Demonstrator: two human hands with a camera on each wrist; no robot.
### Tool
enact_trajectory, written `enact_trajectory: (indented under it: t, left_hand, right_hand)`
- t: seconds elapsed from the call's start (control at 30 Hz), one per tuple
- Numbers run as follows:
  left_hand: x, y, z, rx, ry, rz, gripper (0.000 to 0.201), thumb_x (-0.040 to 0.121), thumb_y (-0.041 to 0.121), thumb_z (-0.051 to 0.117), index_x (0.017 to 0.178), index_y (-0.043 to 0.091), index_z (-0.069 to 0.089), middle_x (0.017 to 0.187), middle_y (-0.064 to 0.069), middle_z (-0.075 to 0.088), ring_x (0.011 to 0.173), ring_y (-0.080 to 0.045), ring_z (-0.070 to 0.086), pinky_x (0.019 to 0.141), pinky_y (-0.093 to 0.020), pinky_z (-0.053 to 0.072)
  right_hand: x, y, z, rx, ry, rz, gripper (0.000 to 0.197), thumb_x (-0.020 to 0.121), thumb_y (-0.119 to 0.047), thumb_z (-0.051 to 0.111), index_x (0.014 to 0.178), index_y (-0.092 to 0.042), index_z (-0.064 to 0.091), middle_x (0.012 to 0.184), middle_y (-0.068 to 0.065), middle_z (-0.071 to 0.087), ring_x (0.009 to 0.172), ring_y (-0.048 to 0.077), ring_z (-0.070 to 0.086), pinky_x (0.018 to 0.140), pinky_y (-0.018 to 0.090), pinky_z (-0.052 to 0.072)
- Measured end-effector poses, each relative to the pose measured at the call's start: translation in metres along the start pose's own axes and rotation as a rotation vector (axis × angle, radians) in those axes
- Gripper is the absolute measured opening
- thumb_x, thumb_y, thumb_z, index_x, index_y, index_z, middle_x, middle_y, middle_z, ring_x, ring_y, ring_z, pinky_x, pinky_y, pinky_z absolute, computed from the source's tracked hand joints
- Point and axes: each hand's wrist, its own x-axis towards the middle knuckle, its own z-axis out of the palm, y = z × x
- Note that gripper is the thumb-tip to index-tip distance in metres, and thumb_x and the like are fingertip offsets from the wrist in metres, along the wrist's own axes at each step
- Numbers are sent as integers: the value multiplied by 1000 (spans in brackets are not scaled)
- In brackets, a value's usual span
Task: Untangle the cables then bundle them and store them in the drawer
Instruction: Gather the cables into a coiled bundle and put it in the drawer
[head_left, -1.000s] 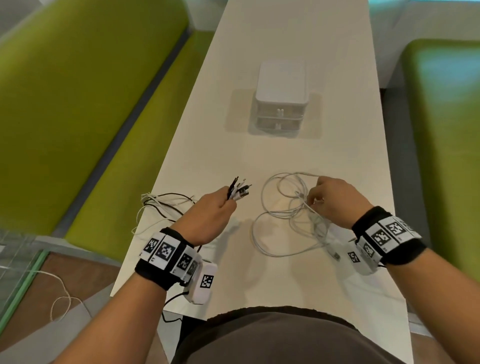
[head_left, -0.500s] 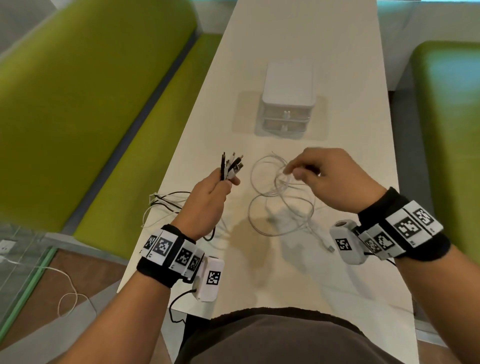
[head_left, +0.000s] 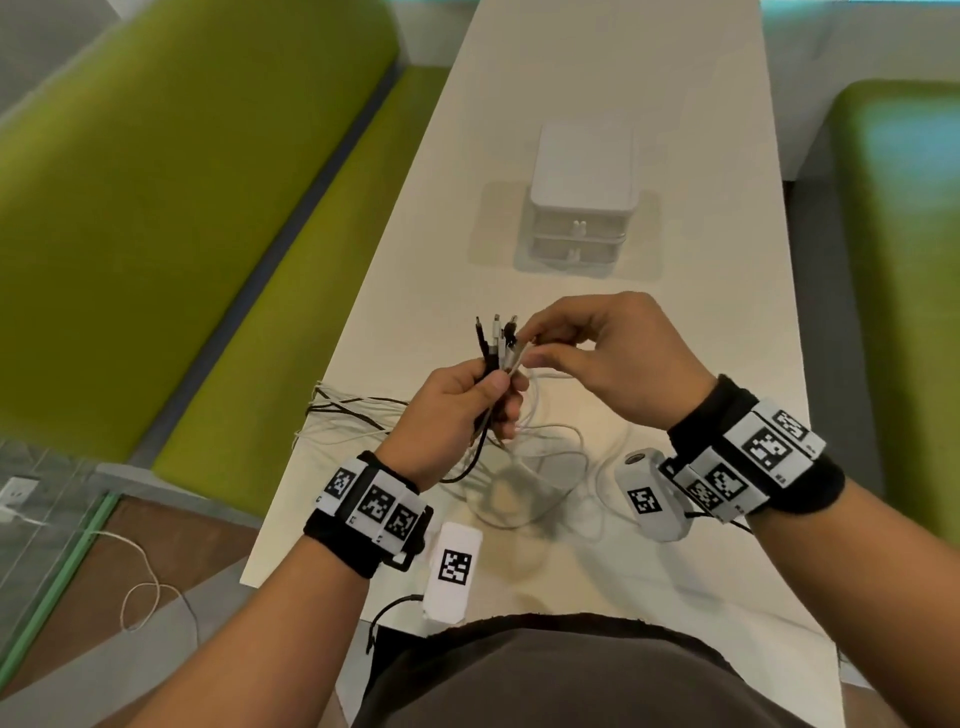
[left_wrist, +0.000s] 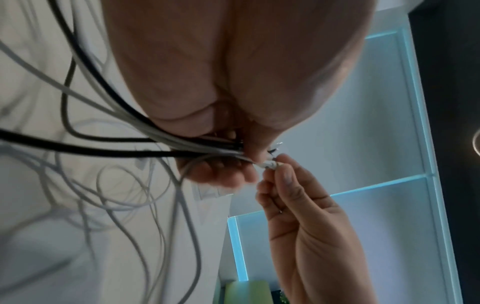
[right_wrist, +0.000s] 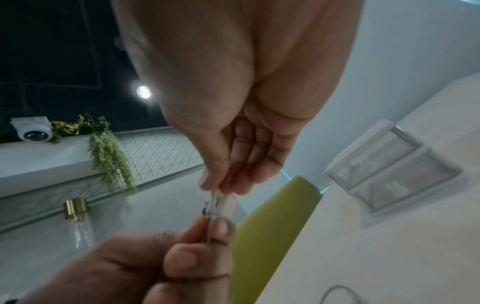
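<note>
My left hand (head_left: 467, 400) grips a bunch of black and white cable ends (head_left: 496, 338), plugs pointing up, above the white table (head_left: 701, 322). My right hand (head_left: 587, 343) pinches a white plug (right_wrist: 224, 203) between thumb and forefinger, right against that bunch. In the left wrist view the same white plug (left_wrist: 269, 164) sits at the fingertips of both hands, and the cables (left_wrist: 109, 148) trail down from my left hand (left_wrist: 233, 115). Loose white cable loops (head_left: 524, 467) lie on the table below the hands. The small white drawer unit (head_left: 582, 202) stands further back, both drawers closed.
More black and white cable lengths (head_left: 353, 415) trail over the table's left edge. Green bench seats (head_left: 270, 291) flank the table on both sides. A thin white cord (head_left: 140, 587) lies on the floor at lower left.
My right hand lifted a white cable end off the table and carried it left to the bunch. My left hand rose and turned the plugs upward.
</note>
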Motion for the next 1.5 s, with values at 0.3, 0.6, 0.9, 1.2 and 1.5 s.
enact_trajectory:
  t: [0.3, 0.6, 0.9, 1.2, 1.5]
  left_hand:
    - [-1, 8, -1, -52, -3, -23, 26, 109, 13, 39, 95, 6, 60, 71, -4, 57, 64, -18, 52, 63, -26, 46]
    - [5, 15, 1, -181, 109, 142, 21, 108, 16, 36, 95, 9, 52, 68, 2, 50, 64, -13, 50, 64, -25, 44]
    - [-4, 31, -30, 323, 223, 137, 18, 106, 31, 42, 106, 21, 56, 61, 10, 42, 51, -15, 41, 56, -32, 40]
    - [-6, 26, -33, 1162, 30, 147, 30, 96, 30, 56, 123, 22, 46, 99, 11, 58, 68, 3, 51, 66, -26, 38]
    - [-7, 45, -62, 1129, 431, 130, 24, 98, 40, 62, 84, 24, 51, 74, 4, 63, 68, -7, 57, 56, -25, 38]
  right_hand:
    - [0, 6, 21, 100, 149, -46, 18, 83, -20, 83, 101, -23, 81, 88, -4, 68, 82, 14, 65, 79, 31, 55]
    - [-16, 5, 49, 258, -180, 195, 54, 81, -32, 77, 129, -29, 51, 99, -3, 69, 81, 21, 73, 78, 45, 62]
    - [-26, 27, 38, -224, -156, 47, 35, 88, -59, 67, 75, -27, 72, 58, -7, 57, 58, 10, 50, 60, 34, 41]
    - [-15, 31, 18, -254, 24, -178, 15, 95, -17, 69, 100, -27, 80, 92, -11, 67, 92, 13, 55, 84, 28, 41]
    - [-14, 29, 11, -109, -4, 41, 19, 102, -30, 60, 97, -20, 76, 62, -15, 61, 61, 8, 54, 63, 19, 39]
